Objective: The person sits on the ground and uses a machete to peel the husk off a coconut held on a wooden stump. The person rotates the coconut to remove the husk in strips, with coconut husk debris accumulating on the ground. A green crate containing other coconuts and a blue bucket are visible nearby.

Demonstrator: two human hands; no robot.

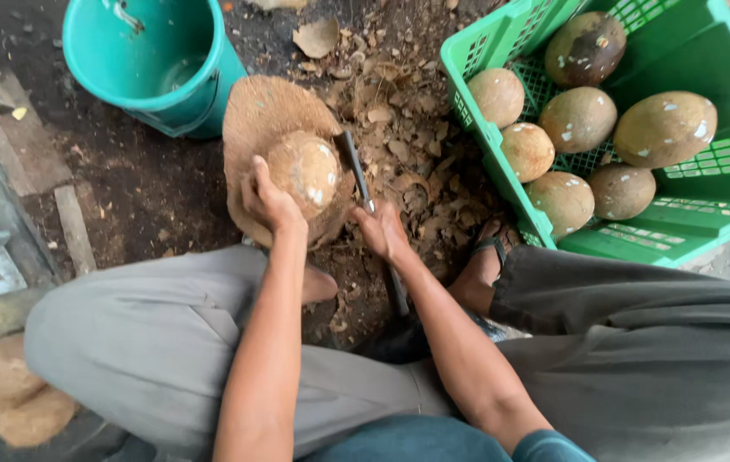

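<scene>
A squatting person's grey-trousered knees (151, 342) are seen from above, over dark ground (142, 188) strewn with brown husk scraps (416, 154). A green plastic crate (690, 214) is set to the right of the half-peeled coconut, holding seven peeled brown coconuts (664, 128). A teal bucket (151, 60) is placed to the upper left of that coconut. The half-peeled coconut (305, 171) sits just ahead of the knees, its pale round shell bared and a wide flap of fibrous husk (262, 111) spread behind it. The left hand (269, 201) is pressed against the coconut's near side, fingers curled on it. The right hand (382, 231) is closed around a long dark blade (356, 171), which lies against the coconut's right edge. A sandalled foot (485, 265) is seen right of the coconut, beside the crate.
</scene>
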